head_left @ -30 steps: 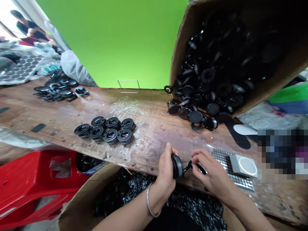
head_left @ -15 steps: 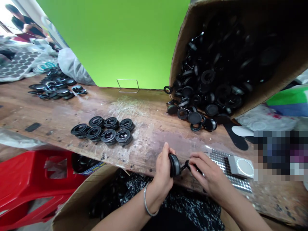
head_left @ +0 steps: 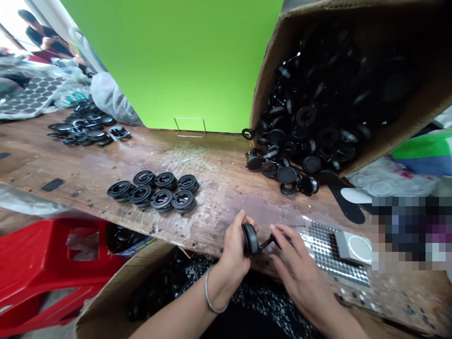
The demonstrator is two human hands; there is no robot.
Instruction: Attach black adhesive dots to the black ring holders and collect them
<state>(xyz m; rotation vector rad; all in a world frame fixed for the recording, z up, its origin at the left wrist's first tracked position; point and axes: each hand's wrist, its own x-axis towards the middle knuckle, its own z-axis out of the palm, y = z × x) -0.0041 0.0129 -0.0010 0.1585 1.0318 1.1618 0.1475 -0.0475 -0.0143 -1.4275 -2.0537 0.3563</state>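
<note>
Two bare hands meet over the near edge of a wooden worktop [head_left: 226, 183], with clock positions read from the round black part between them and twelve o'clock at the far side. The left hand [head_left: 234, 241] grasps that round black part [head_left: 251, 238], its ribbed rim facing the right hand; the thumb points toward twelve, and the forearm slants in from seven o'clock, a silvery bangle [head_left: 208, 289] at the wrist. The right hand [head_left: 295, 261], its forearm rising from five o'clock, reaches in with index and middle fingers extended over the far end of a slim black stem [head_left: 267, 242] joined to the part. Its thumb stands apart below; whether the fingers pinch the stem cannot be told.

Seven coiled black discs [head_left: 161, 200] sit in two rows at ten o'clock, well apart from the hands. A cardboard box [head_left: 263, 75] spills black pieces [head_left: 286, 175] at one o'clock. At three, a pale block [head_left: 355, 246] rests on a dotted shiny sheet [head_left: 318, 242]. A red stool [head_left: 31, 247] stands at nine.
</note>
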